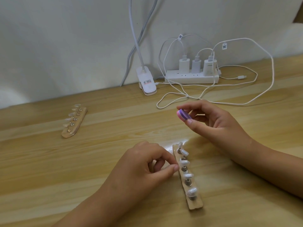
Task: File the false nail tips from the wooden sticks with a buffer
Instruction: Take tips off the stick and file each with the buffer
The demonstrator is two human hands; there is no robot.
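A wooden stick (195,205) lies on the table near the front, with several white false nail tips (185,162) standing on small metal holders. My left hand (144,167) has curled fingers, and its thumb and forefinger pinch at the stick's left edge beside the second tip. My right hand (213,120) is raised above the far end of the stick and pinches a pink and purple buffer (183,114) between thumb and fingers. A second wooden stick (77,126) with several clear tips lies at the far left.
A white power strip (191,78) with three chargers sits by the wall. Its loose white cables (229,102) loop across the table behind my right hand. A white clip lamp base (147,82) stands to the strip's left.
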